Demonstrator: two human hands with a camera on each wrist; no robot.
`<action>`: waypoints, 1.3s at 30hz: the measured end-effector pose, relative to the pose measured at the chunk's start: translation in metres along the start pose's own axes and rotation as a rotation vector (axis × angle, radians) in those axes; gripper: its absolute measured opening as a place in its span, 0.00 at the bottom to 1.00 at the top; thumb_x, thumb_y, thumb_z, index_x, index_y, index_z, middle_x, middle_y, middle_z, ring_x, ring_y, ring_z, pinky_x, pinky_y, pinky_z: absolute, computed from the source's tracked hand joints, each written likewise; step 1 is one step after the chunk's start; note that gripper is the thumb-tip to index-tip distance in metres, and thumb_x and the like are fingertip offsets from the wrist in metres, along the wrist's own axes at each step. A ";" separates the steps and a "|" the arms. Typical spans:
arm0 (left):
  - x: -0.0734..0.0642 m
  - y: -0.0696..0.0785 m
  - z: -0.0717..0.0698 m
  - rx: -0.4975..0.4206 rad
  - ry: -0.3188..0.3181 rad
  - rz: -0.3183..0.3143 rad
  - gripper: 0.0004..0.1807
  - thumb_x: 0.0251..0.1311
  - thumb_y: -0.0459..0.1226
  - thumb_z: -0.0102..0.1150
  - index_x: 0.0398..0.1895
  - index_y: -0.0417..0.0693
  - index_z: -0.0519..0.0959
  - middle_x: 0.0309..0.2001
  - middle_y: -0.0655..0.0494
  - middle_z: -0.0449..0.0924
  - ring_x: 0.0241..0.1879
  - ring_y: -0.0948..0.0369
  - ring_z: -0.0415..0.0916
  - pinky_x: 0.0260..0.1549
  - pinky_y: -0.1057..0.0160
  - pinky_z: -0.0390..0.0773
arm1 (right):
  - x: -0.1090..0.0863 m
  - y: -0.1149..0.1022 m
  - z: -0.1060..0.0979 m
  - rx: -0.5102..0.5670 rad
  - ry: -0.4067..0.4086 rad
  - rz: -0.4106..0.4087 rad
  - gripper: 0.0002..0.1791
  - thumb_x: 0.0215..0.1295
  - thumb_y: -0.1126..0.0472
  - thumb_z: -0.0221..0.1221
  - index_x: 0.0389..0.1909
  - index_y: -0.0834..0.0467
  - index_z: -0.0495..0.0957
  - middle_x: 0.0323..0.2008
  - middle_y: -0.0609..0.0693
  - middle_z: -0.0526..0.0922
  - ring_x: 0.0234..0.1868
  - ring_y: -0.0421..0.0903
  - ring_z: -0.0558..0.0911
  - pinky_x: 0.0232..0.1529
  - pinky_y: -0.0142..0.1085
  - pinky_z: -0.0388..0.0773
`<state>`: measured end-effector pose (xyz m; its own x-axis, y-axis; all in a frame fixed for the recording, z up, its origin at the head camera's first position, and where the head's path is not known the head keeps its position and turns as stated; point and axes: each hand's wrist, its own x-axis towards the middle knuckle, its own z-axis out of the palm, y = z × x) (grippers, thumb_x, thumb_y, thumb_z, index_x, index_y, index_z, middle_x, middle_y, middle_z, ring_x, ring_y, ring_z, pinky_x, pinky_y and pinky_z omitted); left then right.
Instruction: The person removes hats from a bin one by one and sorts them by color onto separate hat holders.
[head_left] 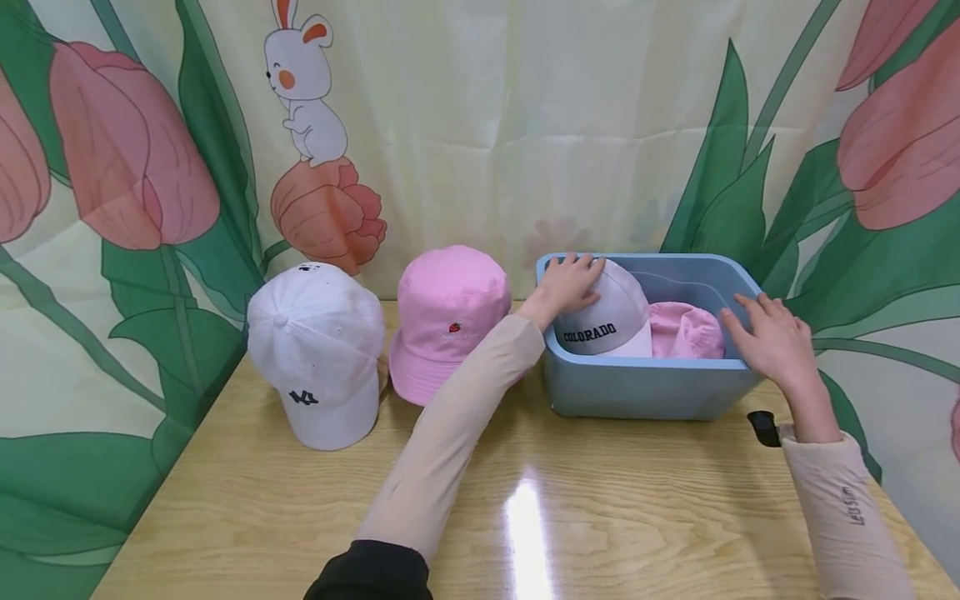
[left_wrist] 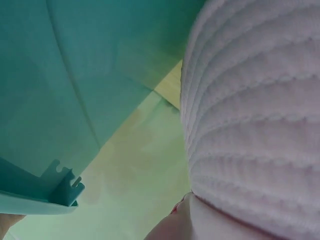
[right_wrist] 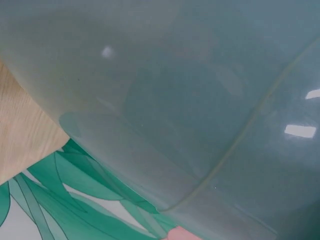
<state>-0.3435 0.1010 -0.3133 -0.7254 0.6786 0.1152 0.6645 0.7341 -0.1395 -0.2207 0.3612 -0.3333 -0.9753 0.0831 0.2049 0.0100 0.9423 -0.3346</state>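
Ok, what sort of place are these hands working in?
Probably an indoor tabletop workspace, perhaps set up just for this handling: a wood-grain table stands before a tulip-print curtain, and on it is a blue bin holding a white COLORADO cap.

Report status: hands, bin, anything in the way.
Left hand at left end of blue bin, by white Colorado cap; right hand at right rim. Cap and pink fabric item inside. Left forearm partly masks pink bucket hat.
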 end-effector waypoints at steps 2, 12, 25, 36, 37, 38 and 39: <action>-0.001 0.000 -0.002 0.004 0.007 0.009 0.32 0.61 0.52 0.43 0.67 0.52 0.52 0.65 0.55 0.57 0.63 0.53 0.57 0.59 0.52 0.62 | 0.000 0.000 0.000 -0.002 -0.001 0.001 0.38 0.66 0.40 0.30 0.64 0.67 0.51 0.62 0.76 0.49 0.64 0.72 0.45 0.54 0.68 0.40; -0.006 0.003 -0.009 -0.019 0.083 0.084 0.32 0.57 0.55 0.49 0.62 0.53 0.61 0.60 0.57 0.61 0.54 0.52 0.61 0.52 0.55 0.66 | 0.000 0.001 -0.001 0.002 0.000 0.001 0.37 0.67 0.41 0.31 0.64 0.67 0.52 0.62 0.76 0.50 0.64 0.72 0.45 0.54 0.68 0.40; -0.017 0.014 -0.016 -0.060 -0.002 0.158 0.33 0.59 0.57 0.43 0.67 0.66 0.51 0.62 0.51 0.58 0.62 0.51 0.56 0.57 0.46 0.60 | 0.000 0.001 -0.001 -0.003 0.011 -0.003 0.37 0.66 0.41 0.33 0.64 0.66 0.53 0.62 0.75 0.51 0.63 0.72 0.47 0.53 0.68 0.42; -0.028 0.016 -0.018 0.097 0.057 0.210 0.35 0.58 0.57 0.46 0.67 0.64 0.49 0.60 0.48 0.59 0.59 0.54 0.61 0.56 0.50 0.62 | 0.000 0.003 0.000 -0.003 0.029 0.001 0.36 0.66 0.41 0.34 0.63 0.66 0.54 0.62 0.75 0.51 0.63 0.72 0.48 0.52 0.68 0.43; -0.029 0.015 -0.018 0.103 0.070 0.207 0.35 0.58 0.57 0.46 0.67 0.64 0.50 0.60 0.48 0.59 0.59 0.55 0.61 0.56 0.50 0.61 | 0.000 0.002 0.000 -0.001 0.029 0.001 0.36 0.66 0.41 0.34 0.63 0.66 0.55 0.62 0.75 0.51 0.63 0.72 0.48 0.52 0.68 0.43; -0.030 0.015 -0.018 0.108 0.084 0.202 0.34 0.58 0.57 0.46 0.67 0.64 0.51 0.60 0.49 0.60 0.58 0.55 0.62 0.56 0.49 0.61 | 0.000 0.002 0.001 0.001 0.028 0.000 0.36 0.66 0.41 0.34 0.63 0.66 0.55 0.62 0.75 0.51 0.63 0.72 0.48 0.52 0.68 0.43; -0.031 0.014 -0.018 0.107 0.096 0.199 0.34 0.58 0.57 0.46 0.67 0.64 0.51 0.59 0.49 0.60 0.58 0.55 0.62 0.56 0.49 0.61 | 0.000 0.002 0.001 0.002 0.029 -0.001 0.36 0.66 0.41 0.34 0.63 0.66 0.55 0.62 0.75 0.51 0.63 0.72 0.48 0.52 0.68 0.43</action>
<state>-0.3082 0.0907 -0.3016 -0.5587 0.8123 0.1673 0.7659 0.5827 -0.2716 -0.2209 0.3629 -0.3349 -0.9685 0.0918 0.2314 0.0090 0.9418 -0.3362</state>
